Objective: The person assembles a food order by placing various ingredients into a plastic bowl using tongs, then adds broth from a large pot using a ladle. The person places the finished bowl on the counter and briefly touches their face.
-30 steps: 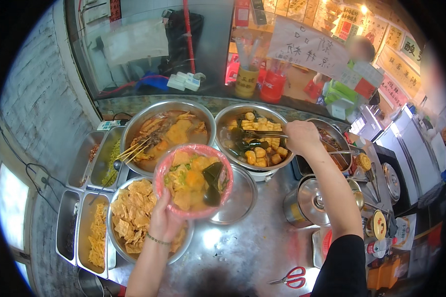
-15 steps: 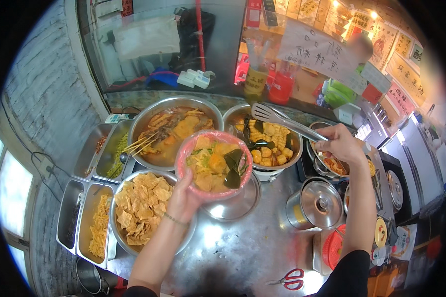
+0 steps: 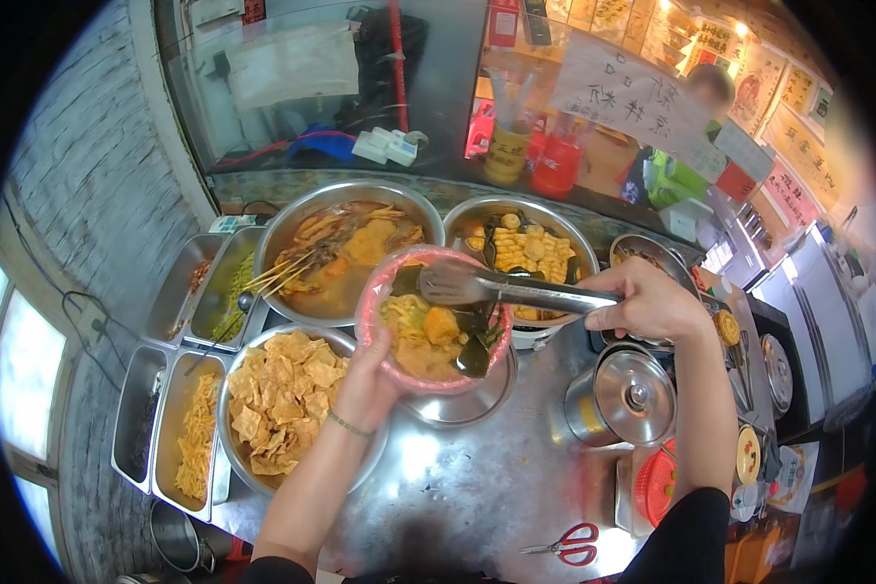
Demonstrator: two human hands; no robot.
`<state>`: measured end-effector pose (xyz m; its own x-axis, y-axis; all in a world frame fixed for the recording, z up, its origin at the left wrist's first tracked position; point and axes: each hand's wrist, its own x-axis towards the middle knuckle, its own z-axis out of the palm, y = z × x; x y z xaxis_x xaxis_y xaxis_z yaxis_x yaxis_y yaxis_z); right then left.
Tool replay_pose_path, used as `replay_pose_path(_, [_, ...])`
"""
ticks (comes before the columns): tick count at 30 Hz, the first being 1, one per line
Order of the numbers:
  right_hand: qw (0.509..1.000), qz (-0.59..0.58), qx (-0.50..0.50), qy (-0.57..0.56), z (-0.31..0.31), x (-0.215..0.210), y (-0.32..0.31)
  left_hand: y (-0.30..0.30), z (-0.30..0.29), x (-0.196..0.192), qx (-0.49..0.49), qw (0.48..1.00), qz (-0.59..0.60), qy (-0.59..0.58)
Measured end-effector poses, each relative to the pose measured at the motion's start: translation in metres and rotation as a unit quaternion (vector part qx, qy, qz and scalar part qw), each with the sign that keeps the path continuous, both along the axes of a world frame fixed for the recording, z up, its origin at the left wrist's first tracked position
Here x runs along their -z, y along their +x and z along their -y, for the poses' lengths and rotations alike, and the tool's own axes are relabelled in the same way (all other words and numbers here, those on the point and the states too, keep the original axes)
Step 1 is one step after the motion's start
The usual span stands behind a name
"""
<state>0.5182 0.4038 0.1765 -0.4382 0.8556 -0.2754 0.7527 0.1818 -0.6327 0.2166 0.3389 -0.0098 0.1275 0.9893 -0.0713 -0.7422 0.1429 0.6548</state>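
My left hand (image 3: 370, 378) grips the side of a pink-lined bowl (image 3: 368, 336), tilted a little toward me. Inside it lie noodles, yellowish pieces and dark green kelp (image 3: 475, 356) in broth. My right hand (image 3: 642, 302) is closed round metal tongs (image 3: 535, 292). Their slotted end sits over the bowl's far part, on or just above the food; contact cannot be made out. Behind the bowl stand a steel pot of broth with skewers (image 3: 346, 248) and a pot with corn-like pieces and kelp (image 3: 530, 248).
Fried crisp sheets (image 3: 287, 399) fill a steel basin at left, beside several steel trays (image 3: 193, 433). A lidded pot (image 3: 633, 394) stands at right. Red-handled scissors (image 3: 572, 545) lie on the steel counter (image 3: 457, 506). A clear screen with paper signs rises behind; a person is beyond it.
The tongs have come down and left from above the right pot to the bowl, turning more level. The bowl has shifted slightly right and tilted.
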Motion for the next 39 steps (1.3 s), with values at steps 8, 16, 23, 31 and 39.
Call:
replay_pose_path(8, [0.986, 0.070, 0.004, 0.149, 0.012, 0.011, -0.002, -0.007, 0.000, 0.001, 0.007, 0.999, 0.036, -0.033])
replay_pose_path(16, [0.878, 0.386, 0.031, 0.282, -0.015, 0.027, 0.009, -0.021, 0.006, 0.007, -0.014, 0.998, 0.045, -0.036])
replay_pose_path(23, [0.835, 0.451, -0.038, 0.312, -0.045, 0.070, -0.012, -0.023, 0.011, 0.002, -0.007, 0.999, 0.028, -0.044])
replay_pose_path(31, [0.934, 0.272, 0.103, 0.210, -0.047, 0.066, 0.036, -0.020, 0.006, 0.004, -0.009, 0.999, 0.035, -0.041])
replay_pose_path(39, [0.983, -0.020, 0.175, 0.044, -0.031, 0.045, 0.059, -0.002, -0.011, -0.001, 0.023, 0.998, 0.037, -0.036])
